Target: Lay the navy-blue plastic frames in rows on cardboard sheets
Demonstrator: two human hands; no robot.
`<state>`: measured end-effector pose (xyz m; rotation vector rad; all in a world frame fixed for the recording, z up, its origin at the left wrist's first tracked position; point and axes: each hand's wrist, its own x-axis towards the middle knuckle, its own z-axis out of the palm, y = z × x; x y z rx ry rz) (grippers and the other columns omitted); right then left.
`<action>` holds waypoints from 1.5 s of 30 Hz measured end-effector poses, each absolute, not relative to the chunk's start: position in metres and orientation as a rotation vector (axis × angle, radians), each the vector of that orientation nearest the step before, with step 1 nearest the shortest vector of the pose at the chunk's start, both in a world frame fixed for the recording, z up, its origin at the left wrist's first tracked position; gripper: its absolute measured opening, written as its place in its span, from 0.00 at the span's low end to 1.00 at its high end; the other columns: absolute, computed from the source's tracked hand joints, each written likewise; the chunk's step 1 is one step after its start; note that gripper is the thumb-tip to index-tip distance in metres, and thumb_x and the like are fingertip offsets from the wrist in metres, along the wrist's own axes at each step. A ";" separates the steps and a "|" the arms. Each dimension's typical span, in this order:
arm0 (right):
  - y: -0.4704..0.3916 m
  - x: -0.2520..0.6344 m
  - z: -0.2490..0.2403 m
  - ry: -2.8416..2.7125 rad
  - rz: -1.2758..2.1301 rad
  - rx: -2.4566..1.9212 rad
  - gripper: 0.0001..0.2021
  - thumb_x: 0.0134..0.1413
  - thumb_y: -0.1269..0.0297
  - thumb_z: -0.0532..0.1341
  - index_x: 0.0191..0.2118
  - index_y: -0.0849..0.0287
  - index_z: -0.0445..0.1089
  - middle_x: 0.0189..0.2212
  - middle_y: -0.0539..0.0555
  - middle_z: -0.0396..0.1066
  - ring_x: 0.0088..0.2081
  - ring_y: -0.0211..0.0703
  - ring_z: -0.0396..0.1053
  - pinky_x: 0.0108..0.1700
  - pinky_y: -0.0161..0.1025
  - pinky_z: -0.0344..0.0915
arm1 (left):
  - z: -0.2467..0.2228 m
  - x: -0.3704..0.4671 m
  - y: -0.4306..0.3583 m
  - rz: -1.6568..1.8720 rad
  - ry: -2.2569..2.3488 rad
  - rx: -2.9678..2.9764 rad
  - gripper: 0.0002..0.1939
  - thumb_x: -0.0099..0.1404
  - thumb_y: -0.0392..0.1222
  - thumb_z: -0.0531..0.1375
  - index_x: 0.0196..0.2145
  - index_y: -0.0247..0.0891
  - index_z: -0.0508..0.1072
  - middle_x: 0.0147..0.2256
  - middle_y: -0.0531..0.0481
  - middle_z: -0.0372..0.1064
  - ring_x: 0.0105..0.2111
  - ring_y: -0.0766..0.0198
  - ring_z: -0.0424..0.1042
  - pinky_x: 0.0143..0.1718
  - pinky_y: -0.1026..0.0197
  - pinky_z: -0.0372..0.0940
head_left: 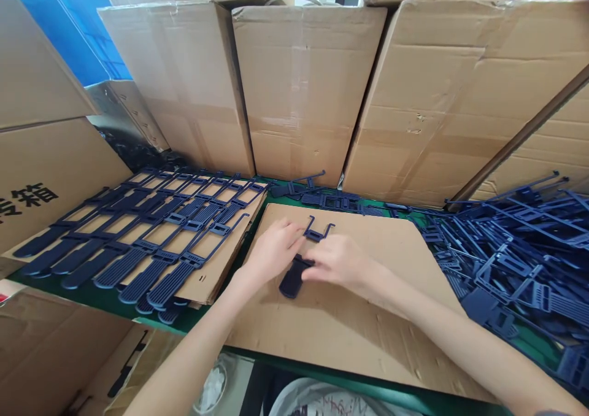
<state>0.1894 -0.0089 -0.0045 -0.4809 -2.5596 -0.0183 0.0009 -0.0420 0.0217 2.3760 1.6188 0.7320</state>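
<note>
A dark blue plastic part (291, 282) lies over a cardboard sheet, with a flat rounded paddle toward me and two thin hooked arms pointing away. My left hand (277, 247) grips its left side, fingers closed near the middle frame. From the right, my right hand (339, 262) has its fingers bent and closed around the part where the paddle meets the frame. Both hands cover much of its middle. Beneath it, the cardboard sheet (363, 336) rests on a green table.
At left, rows of similar blue parts (138, 244) lie overlapping on stacked cardboard. A tangled heap of blue pieces (515, 262) fills the right side, and more loose pieces (331, 201) lie along the back. Large cartons (308, 91) wall off the rear. Below the front edge is a lined bin (317, 388).
</note>
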 end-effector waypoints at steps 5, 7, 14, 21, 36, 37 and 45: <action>0.071 0.197 -0.004 -2.162 -0.068 -1.258 0.14 0.64 0.60 0.51 0.37 0.57 0.73 0.37 0.54 0.74 0.38 0.45 0.69 0.40 0.38 0.61 | -0.021 0.025 0.012 0.355 1.530 2.564 0.28 0.62 0.54 0.58 0.56 0.36 0.65 0.60 0.34 0.54 0.61 0.41 0.54 0.58 0.42 0.53; 0.095 0.206 -0.022 -2.064 -0.115 -1.384 0.11 0.61 0.65 0.53 0.42 0.60 0.72 0.43 0.61 0.72 0.46 0.52 0.67 0.47 0.45 0.60 | -0.037 0.029 0.013 0.425 1.566 2.547 0.29 0.64 0.55 0.56 0.58 0.37 0.62 0.64 0.36 0.49 0.63 0.44 0.50 0.61 0.43 0.48; 0.119 0.220 -0.083 -1.988 -0.132 -1.491 0.11 0.57 0.66 0.55 0.44 0.62 0.69 0.46 0.63 0.67 0.47 0.55 0.64 0.48 0.49 0.60 | -0.047 0.021 0.017 0.677 1.630 2.422 0.34 0.63 0.50 0.58 0.61 0.34 0.54 0.59 0.36 0.58 0.59 0.47 0.58 0.57 0.46 0.54; 0.125 0.225 -0.084 -1.966 -0.124 -1.503 0.08 0.57 0.65 0.55 0.39 0.59 0.70 0.41 0.60 0.64 0.43 0.53 0.64 0.43 0.47 0.61 | -0.047 0.006 0.033 0.796 1.624 2.322 0.33 0.60 0.47 0.60 0.59 0.35 0.55 0.58 0.35 0.60 0.58 0.45 0.60 0.56 0.44 0.55; 0.128 0.223 -0.083 -1.892 -0.020 -1.495 0.10 0.57 0.69 0.56 0.30 0.58 0.74 0.46 0.61 0.62 0.45 0.53 0.61 0.43 0.47 0.60 | -0.047 0.005 0.035 0.790 1.659 2.318 0.32 0.60 0.48 0.60 0.58 0.36 0.56 0.58 0.38 0.60 0.59 0.48 0.58 0.57 0.45 0.54; 0.129 0.223 -0.084 -1.882 -0.011 -1.499 0.10 0.57 0.69 0.56 0.30 0.58 0.74 0.46 0.62 0.61 0.44 0.53 0.61 0.43 0.47 0.60 | -0.047 0.005 0.034 0.787 1.657 2.319 0.32 0.60 0.48 0.60 0.58 0.36 0.56 0.58 0.37 0.60 0.59 0.49 0.58 0.58 0.46 0.54; 0.132 0.225 -0.084 -1.880 0.055 -1.454 0.09 0.57 0.64 0.59 0.30 0.56 0.76 0.48 0.60 0.62 0.47 0.54 0.61 0.44 0.48 0.62 | -0.048 0.004 0.035 0.819 1.623 2.285 0.31 0.60 0.47 0.61 0.58 0.38 0.56 0.59 0.38 0.59 0.59 0.50 0.58 0.58 0.46 0.53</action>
